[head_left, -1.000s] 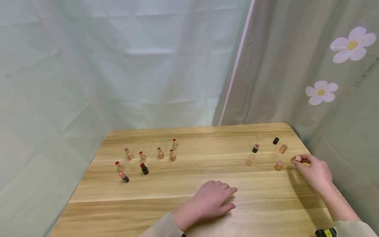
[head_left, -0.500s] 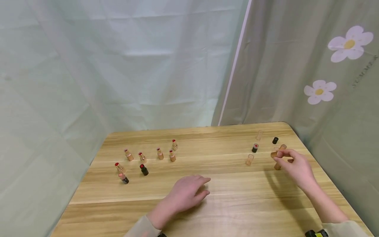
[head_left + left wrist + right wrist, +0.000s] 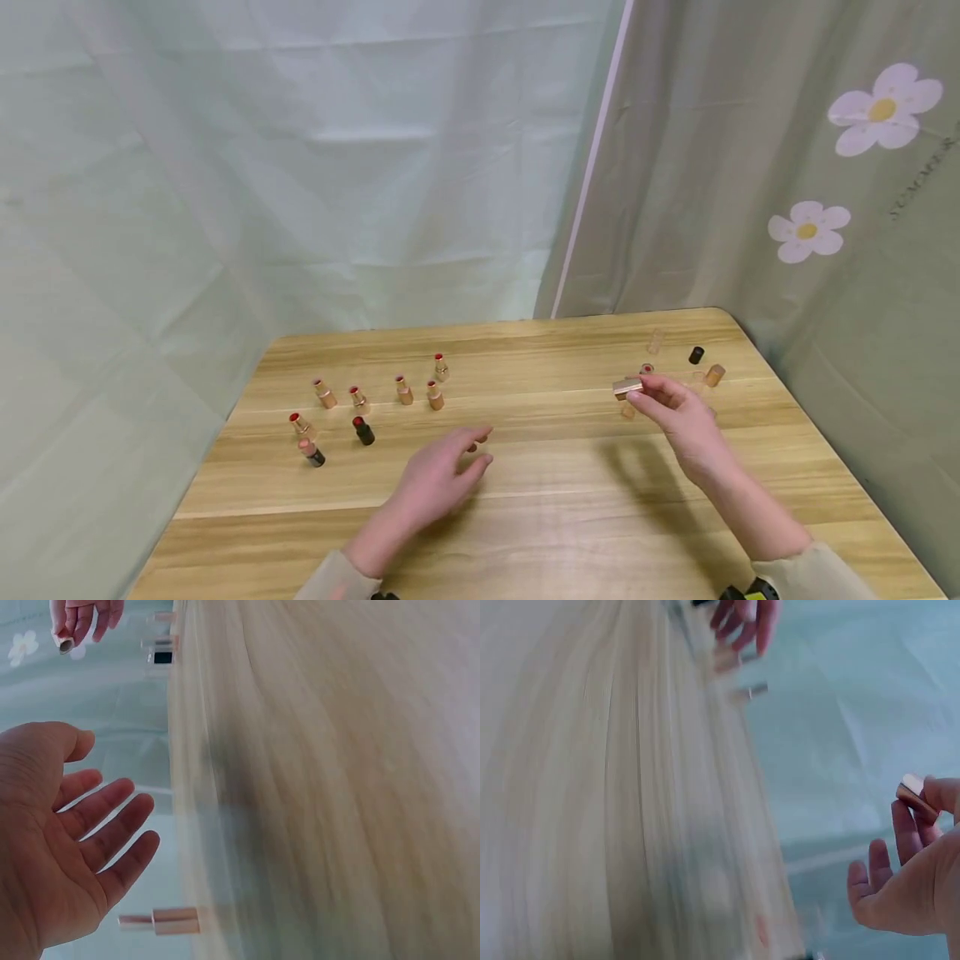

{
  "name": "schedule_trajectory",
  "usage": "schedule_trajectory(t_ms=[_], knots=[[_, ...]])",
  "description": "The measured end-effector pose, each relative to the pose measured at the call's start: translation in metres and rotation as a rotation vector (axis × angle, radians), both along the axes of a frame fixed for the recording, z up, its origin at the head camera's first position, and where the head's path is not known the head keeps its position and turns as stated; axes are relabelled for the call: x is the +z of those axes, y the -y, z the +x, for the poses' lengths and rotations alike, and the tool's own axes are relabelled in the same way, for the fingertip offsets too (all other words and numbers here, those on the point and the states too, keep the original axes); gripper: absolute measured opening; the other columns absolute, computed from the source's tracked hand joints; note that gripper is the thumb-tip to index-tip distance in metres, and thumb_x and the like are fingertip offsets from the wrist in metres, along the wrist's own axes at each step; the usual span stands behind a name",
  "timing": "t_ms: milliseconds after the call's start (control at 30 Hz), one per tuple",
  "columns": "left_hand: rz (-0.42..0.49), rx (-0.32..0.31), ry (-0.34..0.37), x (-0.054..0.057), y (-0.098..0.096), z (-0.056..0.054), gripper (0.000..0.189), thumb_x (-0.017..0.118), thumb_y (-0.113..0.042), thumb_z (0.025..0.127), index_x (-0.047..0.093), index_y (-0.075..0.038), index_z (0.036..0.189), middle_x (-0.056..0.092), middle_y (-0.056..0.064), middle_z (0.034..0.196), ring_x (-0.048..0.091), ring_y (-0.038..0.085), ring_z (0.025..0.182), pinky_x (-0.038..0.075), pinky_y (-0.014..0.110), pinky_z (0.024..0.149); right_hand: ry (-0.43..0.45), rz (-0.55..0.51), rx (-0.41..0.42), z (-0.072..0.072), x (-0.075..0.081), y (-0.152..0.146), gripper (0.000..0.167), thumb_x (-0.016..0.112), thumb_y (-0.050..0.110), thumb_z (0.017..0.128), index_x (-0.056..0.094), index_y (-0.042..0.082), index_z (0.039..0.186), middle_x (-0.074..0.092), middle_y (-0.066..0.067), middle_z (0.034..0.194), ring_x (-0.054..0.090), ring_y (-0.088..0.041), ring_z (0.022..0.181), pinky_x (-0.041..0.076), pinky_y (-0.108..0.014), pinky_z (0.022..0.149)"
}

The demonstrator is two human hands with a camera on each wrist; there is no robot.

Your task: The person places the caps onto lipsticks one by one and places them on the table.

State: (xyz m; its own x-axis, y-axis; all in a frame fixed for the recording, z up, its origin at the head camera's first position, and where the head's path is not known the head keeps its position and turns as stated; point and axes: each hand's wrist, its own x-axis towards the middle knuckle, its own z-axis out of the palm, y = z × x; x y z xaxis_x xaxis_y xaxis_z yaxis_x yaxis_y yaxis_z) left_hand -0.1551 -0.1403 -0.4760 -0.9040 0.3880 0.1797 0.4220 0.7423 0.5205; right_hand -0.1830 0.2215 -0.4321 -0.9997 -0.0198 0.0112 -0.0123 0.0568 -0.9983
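Between thumb and fingertips, my right hand point(image 3: 690, 425) pinches a shiny rose-gold lipstick cap point(image 3: 627, 388), held above the table and tilted. The same cap point(image 3: 916, 796) shows at the fingertips in the right wrist view. My left hand point(image 3: 438, 475) hovers over the middle of the table, fingers relaxed and holding nothing. Beyond it on the left stand several uncapped gold lipsticks, among them one gold lipstick point(image 3: 435, 396) nearest that hand. A black lipstick point(image 3: 363, 431) and a black-based lipstick with a pale pink top point(image 3: 311, 452) are there too.
At the right lie a black cap point(image 3: 697, 355), another rose-gold cap point(image 3: 715, 375) and a clear cap point(image 3: 656, 341). My right hand partly covers other pieces there. Curtains point(image 3: 420, 167) hang behind the wooden table point(image 3: 555, 533).
My right hand has carried the rose-gold cap leftward from the table's right side toward the middle. My left hand has shifted left, toward the standing lipsticks.
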Motion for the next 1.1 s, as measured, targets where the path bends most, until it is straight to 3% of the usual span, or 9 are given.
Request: schedule_trajectory(t_ms=[133,200,367,567,800,933,1100], knots=[[0.059,0.078,0.045,0.000,0.010,-0.001,0.045,0.063,-0.033,0.103,0.059,-0.015,0.144,0.068,0.000,0.131,0.066,0.017,0.110,0.055,0.046,0.090,0.145,-0.244,0.057,-0.009,-0.008,0.025,0.016,0.065,0.014,0.102,0.059,0.008,0.116,0.067,0.006,0.106,0.064,-0.009,0.105,0.050,-0.032,0.101],[0.086,0.116,0.068,-0.001,0.015,-0.002,0.044,0.063,-0.032,0.103,0.059,-0.015,0.144,0.067,0.000,0.130,0.066,0.017,0.110,0.055,0.046,0.092,0.207,-0.301,0.060,-0.013,-0.012,0.036,0.018,0.064,0.016,0.103,0.058,0.009,0.117,0.068,0.007,0.108,0.064,-0.010,0.109,0.046,-0.038,0.108],[0.146,0.220,0.088,-0.003,0.026,-0.005,0.042,0.066,-0.026,0.101,0.061,-0.014,0.141,0.069,0.001,0.127,0.066,0.018,0.110,0.055,0.044,0.093,0.265,-0.261,0.041,-0.025,-0.021,0.056,0.035,0.063,0.019,0.103,0.053,0.002,0.132,0.070,0.010,0.107,0.062,-0.007,0.109,0.035,-0.046,0.116],[0.160,0.339,0.061,-0.004,0.038,-0.012,0.041,0.068,-0.024,0.099,0.063,-0.011,0.138,0.070,0.003,0.122,0.067,0.021,0.106,0.054,0.049,0.089,0.270,-0.226,0.021,-0.034,-0.027,0.067,0.053,0.066,0.021,0.102,0.047,-0.006,0.143,0.069,0.010,0.108,0.059,-0.009,0.110,0.029,-0.046,0.119],[0.173,0.446,0.079,-0.003,0.045,-0.031,0.047,0.069,-0.026,0.098,0.060,-0.006,0.139,0.068,0.006,0.126,0.068,0.023,0.106,0.055,0.049,0.088,0.277,-0.228,0.027,-0.040,-0.029,0.070,0.055,0.067,0.024,0.101,0.048,-0.005,0.144,0.063,-0.001,0.128,0.045,-0.024,0.134,0.024,-0.044,0.122],[0.159,0.464,0.080,-0.002,0.044,-0.044,0.051,0.069,-0.026,0.097,0.057,-0.004,0.141,0.065,0.010,0.131,0.067,0.026,0.108,0.055,0.049,0.088,0.270,-0.233,0.024,-0.042,-0.031,0.072,0.051,0.068,0.022,0.101,0.050,-0.005,0.140,0.062,-0.002,0.127,0.045,-0.023,0.132,0.025,-0.044,0.121],[0.155,0.471,0.067,-0.004,0.039,-0.054,0.054,0.070,-0.022,0.096,0.054,0.000,0.143,0.059,0.018,0.138,0.060,0.035,0.120,0.049,0.051,0.100,0.268,-0.236,0.030,-0.041,-0.032,0.076,0.040,0.069,0.020,0.100,0.057,-0.002,0.131,0.063,0.004,0.118,0.048,-0.019,0.123,0.025,-0.044,0.120]])
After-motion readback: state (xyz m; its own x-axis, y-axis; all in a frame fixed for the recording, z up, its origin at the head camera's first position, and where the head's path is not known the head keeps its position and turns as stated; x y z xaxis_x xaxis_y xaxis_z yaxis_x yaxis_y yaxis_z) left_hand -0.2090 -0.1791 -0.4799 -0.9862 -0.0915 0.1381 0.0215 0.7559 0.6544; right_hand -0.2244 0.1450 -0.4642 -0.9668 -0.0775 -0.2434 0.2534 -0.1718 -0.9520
